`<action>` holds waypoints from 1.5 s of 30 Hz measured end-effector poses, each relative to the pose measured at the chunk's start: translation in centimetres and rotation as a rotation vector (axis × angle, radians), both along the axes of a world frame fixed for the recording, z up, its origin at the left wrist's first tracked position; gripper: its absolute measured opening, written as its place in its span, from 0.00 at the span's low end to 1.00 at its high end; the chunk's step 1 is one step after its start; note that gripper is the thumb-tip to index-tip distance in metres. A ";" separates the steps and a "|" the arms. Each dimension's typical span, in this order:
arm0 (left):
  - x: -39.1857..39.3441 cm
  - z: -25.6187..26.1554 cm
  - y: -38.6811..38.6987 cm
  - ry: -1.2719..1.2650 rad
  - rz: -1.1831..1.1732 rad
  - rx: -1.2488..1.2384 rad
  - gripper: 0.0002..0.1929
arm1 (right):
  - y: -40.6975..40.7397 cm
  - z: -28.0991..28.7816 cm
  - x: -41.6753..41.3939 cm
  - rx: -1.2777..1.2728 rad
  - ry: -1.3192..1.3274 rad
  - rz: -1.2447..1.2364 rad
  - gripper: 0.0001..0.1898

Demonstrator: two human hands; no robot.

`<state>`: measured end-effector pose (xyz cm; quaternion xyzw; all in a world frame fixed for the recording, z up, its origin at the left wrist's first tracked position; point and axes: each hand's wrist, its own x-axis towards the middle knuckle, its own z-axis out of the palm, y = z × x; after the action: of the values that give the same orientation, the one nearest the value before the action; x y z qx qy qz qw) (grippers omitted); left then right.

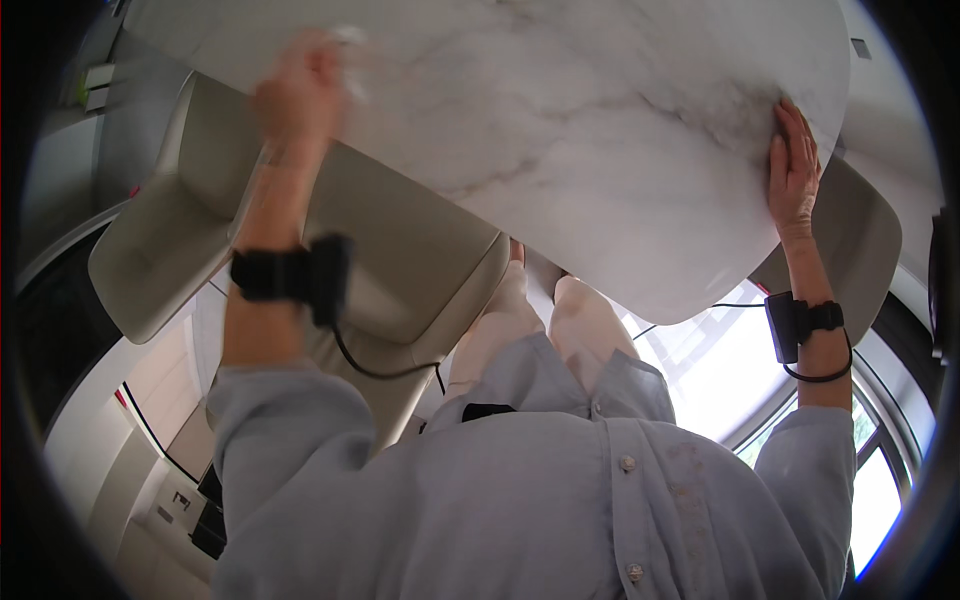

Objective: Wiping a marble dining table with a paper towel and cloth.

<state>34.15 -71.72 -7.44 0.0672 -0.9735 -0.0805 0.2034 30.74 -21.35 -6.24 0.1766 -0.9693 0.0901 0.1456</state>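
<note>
My left hand [304, 86], blurred by motion, is over the left side of a white marble-patterned table [525, 112]. Its fingers are curled on a whitish, crumpled thing [356, 82] that looks like a tissue or wipe; the blur and the fingers hide most of it. At the table's right edge my right hand [796, 165] rests on the tabletop with its fingers extended, holding nothing. Each forearm wears a black strapped device, the left one [292, 277] and the right one [795, 322], both with a cable.
Beige padded chairs stand along the table's left side, one nearer [397, 247] and one farther [172, 210]. Another chair [862, 232] is beyond the right edge. My legs [502, 315] are beside the table's rounded corner. A bright window [877, 495] lies at lower right.
</note>
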 end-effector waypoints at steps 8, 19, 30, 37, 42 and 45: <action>-1.7 1.4 -2.2 -0.017 0.110 -0.147 0.05 | 0.4 -0.3 -0.5 -0.012 0.061 0.041 0.17; 7.4 3.2 16.5 0.013 -0.127 0.042 0.02 | -0.4 -0.1 -1.0 -0.029 0.062 -0.080 0.17; 16.3 4.7 29.3 -0.014 -0.344 0.282 0.06 | -0.7 -0.2 -1.1 -0.017 0.063 -0.101 0.18; 19.1 4.6 25.7 -0.467 -0.343 2.313 0.11 | -1.3 5.5 6.7 -0.773 -0.529 -0.021 0.12; 18.2 6.0 25.7 -0.489 -0.243 2.543 0.12 | -2.7 8.2 14.6 -1.247 -1.056 -0.012 0.16; 17.3 5.4 24.8 -0.582 -0.334 2.518 0.11 | -4.9 8.8 16.3 -1.341 -1.254 -0.048 0.26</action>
<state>51.48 -46.95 -2.06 0.1045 -0.2349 -0.9390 -0.2283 47.07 -26.21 2.59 -0.0464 -0.6187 0.7099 -0.3333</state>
